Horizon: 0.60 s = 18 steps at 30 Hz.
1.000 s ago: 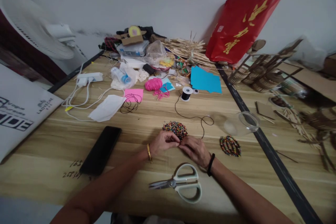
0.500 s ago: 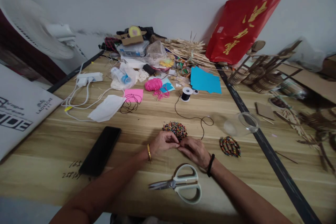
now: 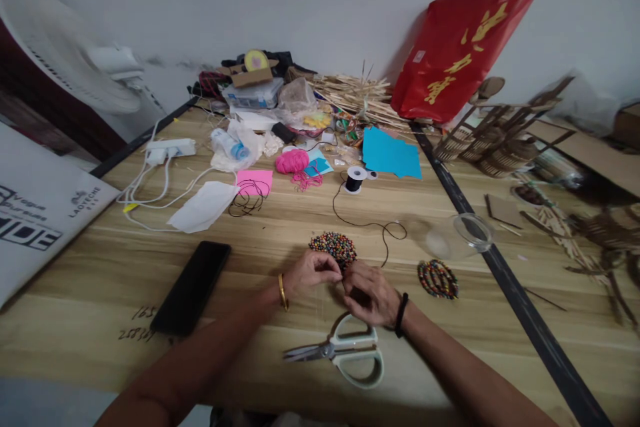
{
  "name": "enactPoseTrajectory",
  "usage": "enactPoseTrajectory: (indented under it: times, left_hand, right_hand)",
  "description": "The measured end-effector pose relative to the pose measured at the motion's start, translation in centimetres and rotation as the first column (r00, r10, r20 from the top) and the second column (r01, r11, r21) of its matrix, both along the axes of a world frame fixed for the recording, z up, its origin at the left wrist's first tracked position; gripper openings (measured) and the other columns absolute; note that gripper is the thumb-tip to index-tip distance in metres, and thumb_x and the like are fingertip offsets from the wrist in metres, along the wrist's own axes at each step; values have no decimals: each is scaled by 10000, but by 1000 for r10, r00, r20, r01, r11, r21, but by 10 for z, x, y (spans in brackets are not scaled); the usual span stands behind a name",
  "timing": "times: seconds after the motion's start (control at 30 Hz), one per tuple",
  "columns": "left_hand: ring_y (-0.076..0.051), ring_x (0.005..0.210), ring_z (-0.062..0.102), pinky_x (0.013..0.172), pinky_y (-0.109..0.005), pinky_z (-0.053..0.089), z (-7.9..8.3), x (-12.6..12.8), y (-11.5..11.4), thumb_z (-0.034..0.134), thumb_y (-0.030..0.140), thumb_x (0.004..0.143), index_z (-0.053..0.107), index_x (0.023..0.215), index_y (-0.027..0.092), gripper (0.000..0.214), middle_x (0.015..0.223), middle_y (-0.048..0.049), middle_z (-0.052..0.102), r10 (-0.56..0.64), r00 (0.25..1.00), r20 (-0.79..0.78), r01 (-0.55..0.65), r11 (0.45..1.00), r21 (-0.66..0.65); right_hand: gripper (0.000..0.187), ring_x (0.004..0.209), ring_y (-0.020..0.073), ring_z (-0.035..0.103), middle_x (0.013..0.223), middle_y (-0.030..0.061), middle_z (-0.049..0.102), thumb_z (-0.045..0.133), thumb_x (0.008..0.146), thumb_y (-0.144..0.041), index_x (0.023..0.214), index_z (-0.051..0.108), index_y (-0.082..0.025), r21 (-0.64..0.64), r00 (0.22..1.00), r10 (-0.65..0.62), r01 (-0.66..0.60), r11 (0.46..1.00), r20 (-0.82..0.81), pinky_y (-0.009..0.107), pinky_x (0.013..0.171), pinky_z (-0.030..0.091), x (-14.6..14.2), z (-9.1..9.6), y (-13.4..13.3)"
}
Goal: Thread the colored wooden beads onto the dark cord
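Note:
A heap of small multicoloured beads (image 3: 334,246) lies on the table just beyond my fingertips. My left hand (image 3: 313,271), with a gold bangle at the wrist, pinches thumb and forefinger together at the heap's near edge; whatever is between them is too small to name. Touching or nearly touching those fingertips, my right hand (image 3: 373,290) has its fingers curled in, and what they hold is hidden. A dark band circles the right wrist. Scissors (image 3: 333,350) with pale green handles lie below the hands. To the right rests a coiled string of coloured beads (image 3: 438,279).
A black phone (image 3: 191,288) lies left of my forearm. Beyond the beads stand a spool of dark cord (image 3: 354,179), pink yarn (image 3: 293,161) and blue sheets (image 3: 391,153). A clear plastic jar (image 3: 460,237) lies at right. A power strip (image 3: 171,148) trails white cables.
My right hand has turned slightly, its thumb drawing down and away from the forefinger. The left hand keeps its pinch in nearly the same place.

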<state>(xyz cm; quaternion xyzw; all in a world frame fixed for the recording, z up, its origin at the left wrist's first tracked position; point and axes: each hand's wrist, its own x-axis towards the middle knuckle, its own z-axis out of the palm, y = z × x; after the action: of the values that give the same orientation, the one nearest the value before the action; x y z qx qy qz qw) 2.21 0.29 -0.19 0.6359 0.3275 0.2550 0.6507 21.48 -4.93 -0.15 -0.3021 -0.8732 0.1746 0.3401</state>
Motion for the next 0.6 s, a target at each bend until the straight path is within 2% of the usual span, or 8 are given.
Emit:
enactPoseTrajectory:
  times: [0.07, 0.17, 0.3, 0.4, 0.6]
  left_hand:
    - [-103, 618, 538, 613, -204, 411, 0, 0, 0, 723, 326, 672, 656, 703, 99, 240, 662, -20, 640, 4, 1000, -1, -4, 1000, 6]
    - [-112, 632, 550, 619, -210, 420, 0, -1, 0, 724, 339, 670, 658, 709, 94, 257, 682, -34, 651, 4, 1000, -7, -4, 1000, 7]
    - [-103, 607, 536, 599, -204, 415, -1, 1, -1, 727, 330, 663, 657, 698, 97, 247, 661, -25, 642, 9, 1000, -11, -8, 1000, 3]
    - [-98, 603, 527, 593, -197, 411, 0, 1, -1, 726, 320, 666, 657, 684, 100, 232, 643, -17, 631, 21, 1000, -12, -21, 1000, 12]
    - [-99, 607, 527, 569, -190, 402, 0, 1, -2, 718, 314, 687, 668, 707, 91, 229, 657, -31, 636, 58, 998, -33, -56, 997, 61]
  right_hand:
    - [281, 631, 163, 483, 658, 32, 507, 445, 897, -417, 723, 466, -199, 15, 999, 34, -34, 999, -14, 283, 554, 389, 2, 1, -1]
    - [295, 634, 163, 486, 674, 35, 518, 469, 893, -451, 746, 473, -195, 36, 1000, -14, 15, 999, -22, 278, 549, 384, 3, -2, -1]
    - [142, 676, 159, 533, 739, 41, 578, 542, 892, -328, 857, 512, -194, 31, 995, -93, 94, 995, -37, 267, 597, 427, 1, -8, 2]
    - [37, 693, 149, 555, 762, 38, 597, 520, 909, -233, 898, 526, -198, 29, 993, -106, 108, 994, -48, 255, 615, 447, -1, -10, 2]
    - [74, 715, 152, 579, 801, 50, 623, 493, 923, -202, 940, 566, -198, -2, 991, -133, 133, 991, -19, 264, 639, 472, 1, -10, 2]
